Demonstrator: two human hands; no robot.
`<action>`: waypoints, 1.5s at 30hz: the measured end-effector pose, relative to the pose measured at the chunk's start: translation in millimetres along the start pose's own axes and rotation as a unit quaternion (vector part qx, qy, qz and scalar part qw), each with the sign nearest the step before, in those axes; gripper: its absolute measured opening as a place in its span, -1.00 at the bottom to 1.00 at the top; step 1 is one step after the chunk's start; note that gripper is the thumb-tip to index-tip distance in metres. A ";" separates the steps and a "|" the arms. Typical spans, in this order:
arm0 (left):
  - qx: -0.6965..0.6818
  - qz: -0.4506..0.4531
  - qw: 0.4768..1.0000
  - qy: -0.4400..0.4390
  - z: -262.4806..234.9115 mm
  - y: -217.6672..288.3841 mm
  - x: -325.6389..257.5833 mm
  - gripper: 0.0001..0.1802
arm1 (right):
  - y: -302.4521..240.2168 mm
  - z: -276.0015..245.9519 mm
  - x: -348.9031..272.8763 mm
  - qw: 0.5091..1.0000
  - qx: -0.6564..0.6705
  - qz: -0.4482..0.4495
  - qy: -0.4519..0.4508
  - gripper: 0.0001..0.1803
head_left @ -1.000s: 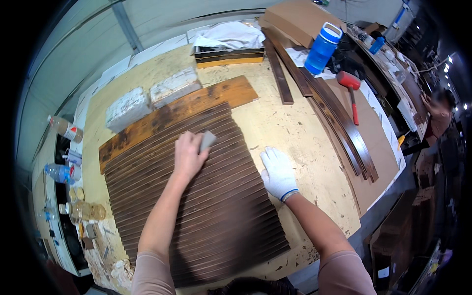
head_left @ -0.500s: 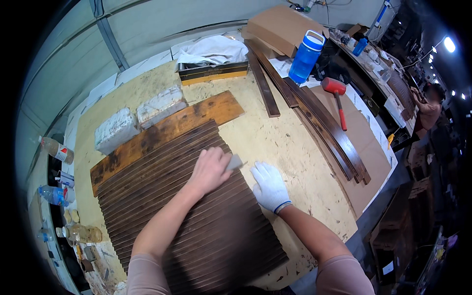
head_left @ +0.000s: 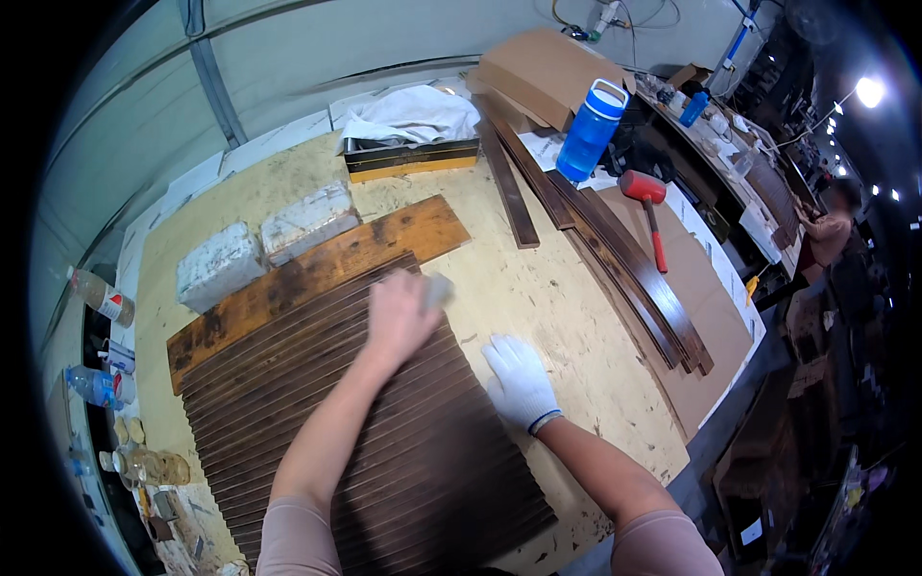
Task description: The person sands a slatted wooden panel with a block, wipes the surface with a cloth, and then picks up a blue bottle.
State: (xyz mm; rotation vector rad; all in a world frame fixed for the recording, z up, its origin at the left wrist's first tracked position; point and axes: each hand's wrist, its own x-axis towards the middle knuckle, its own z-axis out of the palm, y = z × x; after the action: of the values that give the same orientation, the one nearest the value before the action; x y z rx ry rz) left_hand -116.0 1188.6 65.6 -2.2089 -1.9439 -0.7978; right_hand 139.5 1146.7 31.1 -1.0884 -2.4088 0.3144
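Observation:
A wide panel of dark brown ridged wooden strips (head_left: 307,384) lies before me on the table. Over its far right corner is my left hand (head_left: 399,312), bare and slightly blurred, its fingers closed on a small grey block (head_left: 438,290) at the panel's right edge. My right hand (head_left: 521,384) wears a white knit glove and lies flat beside the same edge, fingers stretched out and nothing visible in it. A stained orange-brown board (head_left: 317,278) runs along the panel's far side. Two white-wrapped blocks (head_left: 221,266) stand against that board.
Dark wooden strips (head_left: 639,269) lie at the right, near a red mallet (head_left: 653,216) and a blue bottle (head_left: 588,134). A box with a white cloth (head_left: 413,115) stands at the back. Plastic bottles (head_left: 101,293) line the left side. Another person (head_left: 828,226) works far right.
My left hand has moved away from me along the panel's right edge with the grey block. The right hand stays beside the panel. The whole view has shifted slightly.

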 end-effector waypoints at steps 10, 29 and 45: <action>0.070 -0.107 0.988 0.089 9.9 -24.8 22.2 -0.58 | -8.0 -6.3 5.8 0.999 0.010 0.009 -0.034 -0.47; 0.137 -0.309 0.941 0.024 -17.5 -82.9 -8.3 -0.56 | 0.7 3.1 -0.7 0.998 -0.018 0.020 -0.050 -0.44; 0.206 -0.477 0.851 0.077 -191.1 -231.0 -188.2 -0.56 | -6.2 5.1 -1.5 0.997 -0.056 0.005 -0.045 -0.43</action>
State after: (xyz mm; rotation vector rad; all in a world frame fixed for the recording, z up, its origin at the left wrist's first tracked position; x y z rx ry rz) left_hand -405.3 985.7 86.0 -0.8282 -2.7501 -0.4958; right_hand 133.8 1141.4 28.6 -1.1590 -2.5267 0.2389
